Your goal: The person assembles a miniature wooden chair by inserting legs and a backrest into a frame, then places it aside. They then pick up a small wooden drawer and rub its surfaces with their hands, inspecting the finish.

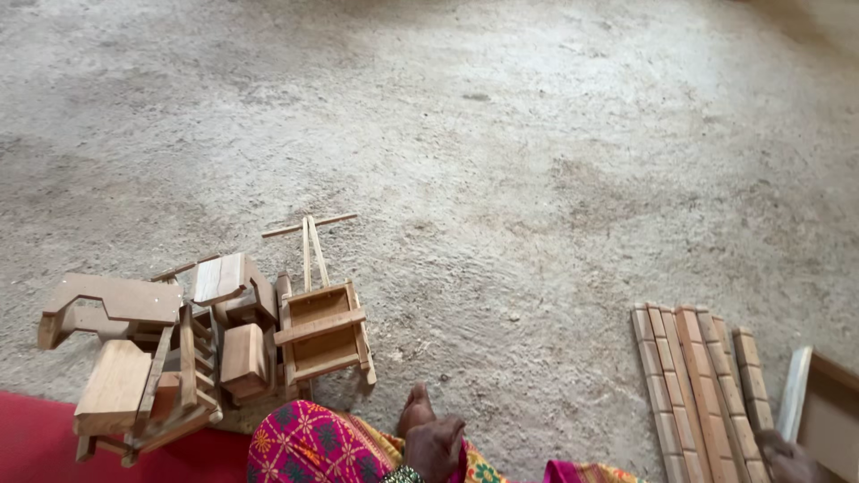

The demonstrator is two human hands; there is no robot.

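My left hand point(436, 447) rests on my knee, which is draped in bright pink patterned cloth point(304, 443), at the bottom centre. Nothing shows in this hand, and its fingers are curled under and hidden. My right hand point(787, 458) is mostly cut off at the bottom right edge. It lies at the near ends of a row of flat wooden slats point(698, 385) on the floor. To the left of my knee stands a cluster of small wooden toy pieces point(179, 349), among them an open-frame cart point(322, 331) with two thin sticks poking up.
Rough grey concrete floor point(501, 134) fills most of the view. A red mat point(36, 443) lies at the bottom left under the toy pieces. A pale board and a brown panel point(828, 411) lean at the right edge beside the slats.
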